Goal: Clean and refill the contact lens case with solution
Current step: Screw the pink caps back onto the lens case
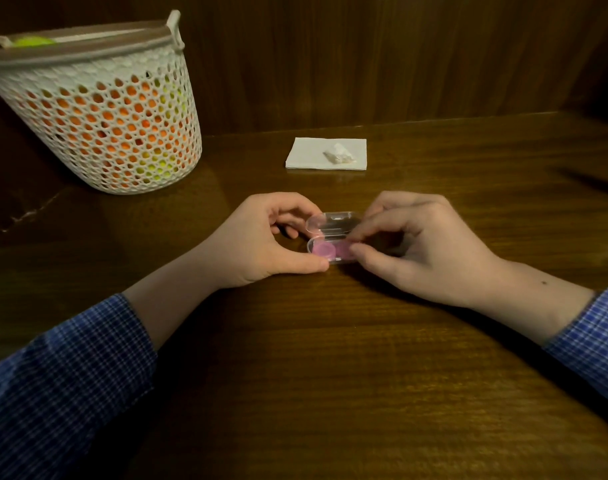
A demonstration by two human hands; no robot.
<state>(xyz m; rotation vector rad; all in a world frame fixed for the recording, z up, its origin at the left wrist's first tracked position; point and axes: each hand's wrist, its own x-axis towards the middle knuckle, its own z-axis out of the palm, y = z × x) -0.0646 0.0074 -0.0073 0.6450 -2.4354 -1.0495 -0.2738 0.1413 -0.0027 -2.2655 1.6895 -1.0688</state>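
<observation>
A small clear plastic contact lens case (332,237) lies on the wooden table (330,358) with its lid hinged open toward the back. Inside the base are two pink round lens caps (321,250). My left hand (261,242) holds the case's left end, thumb at the front edge and fingers behind the lid. My right hand (423,244) pinches the right pink cap between thumb and forefinger; that cap is mostly hidden by the fingertips. No solution bottle is in view.
A folded white tissue (326,154) with a crumpled white wad (338,155) on it lies behind the case. A white perforated basket (101,109) holding orange and green things stands at the back left. A wooden wall rises behind.
</observation>
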